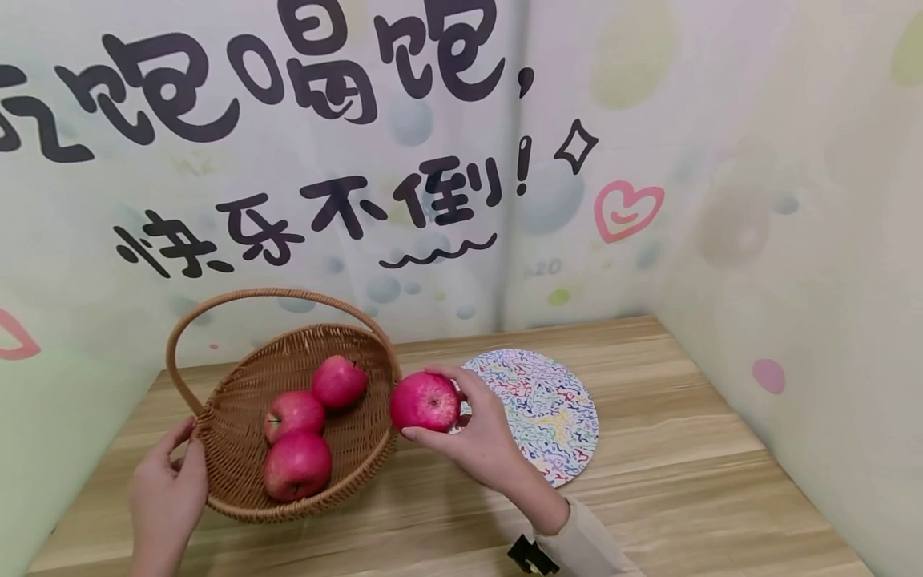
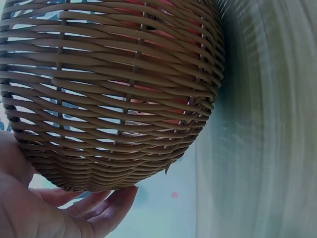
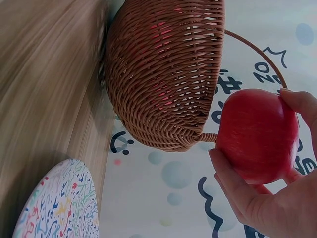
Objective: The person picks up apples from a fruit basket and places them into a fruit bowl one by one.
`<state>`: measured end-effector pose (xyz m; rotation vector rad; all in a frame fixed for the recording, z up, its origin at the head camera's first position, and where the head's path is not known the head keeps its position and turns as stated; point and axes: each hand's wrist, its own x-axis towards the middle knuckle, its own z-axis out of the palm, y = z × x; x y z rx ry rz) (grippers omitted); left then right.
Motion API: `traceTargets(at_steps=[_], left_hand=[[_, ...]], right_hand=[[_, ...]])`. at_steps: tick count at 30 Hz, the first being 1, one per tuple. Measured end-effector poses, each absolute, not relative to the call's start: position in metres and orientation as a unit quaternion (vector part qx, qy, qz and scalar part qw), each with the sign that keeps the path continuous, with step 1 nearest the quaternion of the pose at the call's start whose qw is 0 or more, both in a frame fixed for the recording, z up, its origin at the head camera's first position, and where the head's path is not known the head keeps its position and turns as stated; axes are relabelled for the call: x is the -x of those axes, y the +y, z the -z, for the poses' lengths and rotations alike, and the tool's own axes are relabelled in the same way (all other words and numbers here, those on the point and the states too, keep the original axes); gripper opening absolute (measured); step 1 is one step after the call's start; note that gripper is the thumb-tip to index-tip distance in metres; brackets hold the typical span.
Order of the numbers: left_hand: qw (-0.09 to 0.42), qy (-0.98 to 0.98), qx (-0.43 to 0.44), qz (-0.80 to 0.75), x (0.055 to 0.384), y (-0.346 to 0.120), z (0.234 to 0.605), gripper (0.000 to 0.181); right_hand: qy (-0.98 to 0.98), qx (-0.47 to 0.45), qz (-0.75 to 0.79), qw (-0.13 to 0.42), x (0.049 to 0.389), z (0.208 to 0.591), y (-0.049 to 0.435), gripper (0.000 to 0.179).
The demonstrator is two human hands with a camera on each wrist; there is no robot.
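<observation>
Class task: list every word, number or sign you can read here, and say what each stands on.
"吃饱喝饱," black, on the wall; first character cut off at the edge.
"快乐不倒!" black, same wall, below.
Signs, same wall: four-pointed star, pink heart.
Pale mark ending "20", same wall; its start is too faint.
Apples, basket, patterned disc: none readable.
</observation>
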<state>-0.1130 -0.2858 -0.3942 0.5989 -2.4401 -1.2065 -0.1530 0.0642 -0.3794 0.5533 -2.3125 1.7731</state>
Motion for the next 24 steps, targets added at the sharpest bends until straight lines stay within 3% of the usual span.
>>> traceTargets(at_steps=[13, 24], left_hand=[[0.207, -0.844, -0.208, 0.449, 0.114, -0.281, 0.401, 0.049], [0.197, -0.842, -0.217, 0.452, 0.114, -0.278, 0.400, 0.053]], right_hand=[[-0.780, -0.179, -0.594, 0.081, 0.155, 0.381, 0.071, 0.065], [-0.793, -0.181, -0.572, 0.107, 0.161, 0.384, 0.077, 0.065]])
